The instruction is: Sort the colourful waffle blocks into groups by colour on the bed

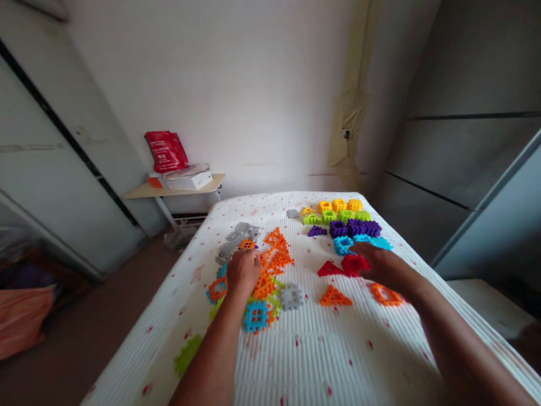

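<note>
My left hand (pixel 244 269) is over a loose pile of plastic interlocking tiles, fingers curled; what they hold, if anything, is hidden. Around it lie orange tiles (pixel 276 254), grey tiles (pixel 239 237) and a blue window-like tile (pixel 256 316). On the right, the fingers of my right hand (pixel 372 260) close round the edge of a red interlocking tile stack (pixel 353 265). Beside that stack rests a red triangle tile (pixel 329 269). Nearer me are an orange triangle (pixel 335 296) and an orange open-framed tile (pixel 386 294).
Rows of blue (pixel 343 245), purple (pixel 363 228), green (pixel 345 216) and yellow (pixel 339 204) tiles stand at the far right of the white quilted bed (pixel 287 372). A side table (pixel 177 190) holds a red bag (pixel 166 151) and white box (pixel 194 179). Grey cabinets (pixel 473 146) flank the right.
</note>
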`<state>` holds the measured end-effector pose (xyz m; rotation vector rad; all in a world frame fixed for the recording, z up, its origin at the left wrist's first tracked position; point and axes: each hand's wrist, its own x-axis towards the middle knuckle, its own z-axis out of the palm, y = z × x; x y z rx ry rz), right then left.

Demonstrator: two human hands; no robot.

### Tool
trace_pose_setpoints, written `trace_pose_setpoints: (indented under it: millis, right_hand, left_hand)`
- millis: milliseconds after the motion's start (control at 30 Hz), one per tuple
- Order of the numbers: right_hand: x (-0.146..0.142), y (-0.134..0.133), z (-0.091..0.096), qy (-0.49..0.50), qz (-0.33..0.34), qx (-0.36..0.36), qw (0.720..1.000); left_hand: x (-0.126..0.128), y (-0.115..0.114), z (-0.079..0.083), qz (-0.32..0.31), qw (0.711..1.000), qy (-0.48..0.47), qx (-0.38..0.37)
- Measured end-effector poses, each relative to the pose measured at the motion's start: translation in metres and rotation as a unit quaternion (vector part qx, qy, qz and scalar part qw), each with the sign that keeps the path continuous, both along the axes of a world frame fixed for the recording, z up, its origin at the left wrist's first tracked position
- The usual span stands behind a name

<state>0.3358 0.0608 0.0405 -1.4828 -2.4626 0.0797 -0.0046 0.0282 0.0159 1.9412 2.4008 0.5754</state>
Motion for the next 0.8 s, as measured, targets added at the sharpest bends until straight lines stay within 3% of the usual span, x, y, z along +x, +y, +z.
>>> trace_pose_setpoints:
  millis: [167,300,433,800]
  right_hand:
    - [-0.025,-0.011,0.000,0.076,0.083,0.042,0.993]
    - [-0.057,-0.020,-0.011,0.055,0.148,0.046,0.986]
    - [-0.077,-0.026,-0.024,0.020,0.200,0.015,0.979]
    - [-0.086,-0.029,-0.038,0.011,0.212,0.003,0.977]
  left_hand:
    - [-0.029,0.009,-0.006,0.051,0.996,0.023,-0.069]
    - [-0.029,0.014,-0.017,0.049,0.994,0.018,-0.097]
    - [-0.027,0.014,-0.017,0.041,0.993,0.009,-0.107]
    - [-0.016,0.011,-0.021,0.043,0.996,0.016,-0.077]
